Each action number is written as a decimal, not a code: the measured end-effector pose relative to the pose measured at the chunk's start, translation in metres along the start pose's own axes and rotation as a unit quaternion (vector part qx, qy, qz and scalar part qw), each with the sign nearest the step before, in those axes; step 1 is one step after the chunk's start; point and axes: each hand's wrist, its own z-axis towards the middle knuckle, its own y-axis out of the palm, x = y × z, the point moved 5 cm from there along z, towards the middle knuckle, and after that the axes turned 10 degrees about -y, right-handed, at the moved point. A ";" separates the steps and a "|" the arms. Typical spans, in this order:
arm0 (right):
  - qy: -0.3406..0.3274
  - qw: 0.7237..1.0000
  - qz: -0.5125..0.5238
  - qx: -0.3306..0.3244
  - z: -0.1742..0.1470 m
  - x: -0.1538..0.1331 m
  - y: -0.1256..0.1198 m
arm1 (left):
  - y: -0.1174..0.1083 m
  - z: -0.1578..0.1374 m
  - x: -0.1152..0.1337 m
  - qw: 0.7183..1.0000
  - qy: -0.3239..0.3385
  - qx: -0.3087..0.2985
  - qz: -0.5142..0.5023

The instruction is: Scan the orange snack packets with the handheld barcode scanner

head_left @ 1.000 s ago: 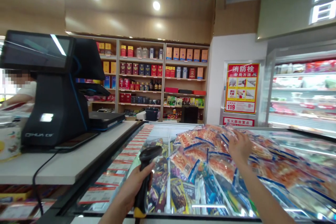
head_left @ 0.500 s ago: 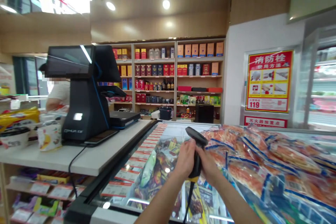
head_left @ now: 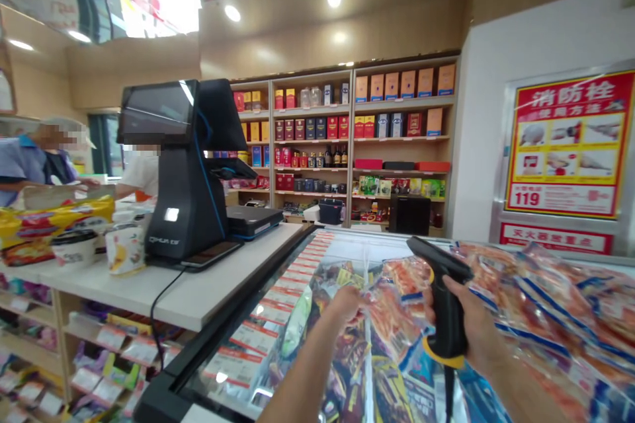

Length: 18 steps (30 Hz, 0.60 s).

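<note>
My right hand (head_left: pixel 476 317) grips the handle of a black barcode scanner (head_left: pixel 446 297) with a yellow band near its base. The scanner's head tilts up toward the left, and its cable hangs down. Left of it, my left hand (head_left: pixel 350 304) reaches over the glass-topped freezer with fingers closed at the edge of a clear food bag (head_left: pixel 394 314). This bag holds orange-brown, bread-like food; the fingertips are partly hidden. Similar blue-edged bags (head_left: pixel 570 297) lie heaped to the right, behind and beside my right hand.
A black point-of-sale terminal (head_left: pixel 173 205) stands on the white counter (head_left: pixel 198 297), near paper cups (head_left: pixel 125 250) and yellow packets (head_left: pixel 94 215). Red-edged price labels (head_left: pixel 262 337) line the freezer's left side. Two people are beyond the counter. Boxed goods fill the back shelves (head_left: pixel 353 145).
My hands have parted: the left let go of the scanner and moved to a food bag, while the right carried the scanner rightward. The view has turned left, showing another person.
</note>
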 end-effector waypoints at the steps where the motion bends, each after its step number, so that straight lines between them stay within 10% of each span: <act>1: 0.003 1.000 -0.006 -0.005 -0.003 0.001 0.002 | -0.009 0.002 0.001 1.000 -0.008 0.001 -0.014; 8: 0.058 0.990 -0.105 -0.073 -0.018 0.019 0.022 | -0.064 0.011 0.006 0.979 0.052 0.112 -0.164; 18: 0.101 0.967 -0.189 -0.135 -0.031 0.034 0.036 | -0.087 0.021 0.001 0.901 0.131 0.180 -0.373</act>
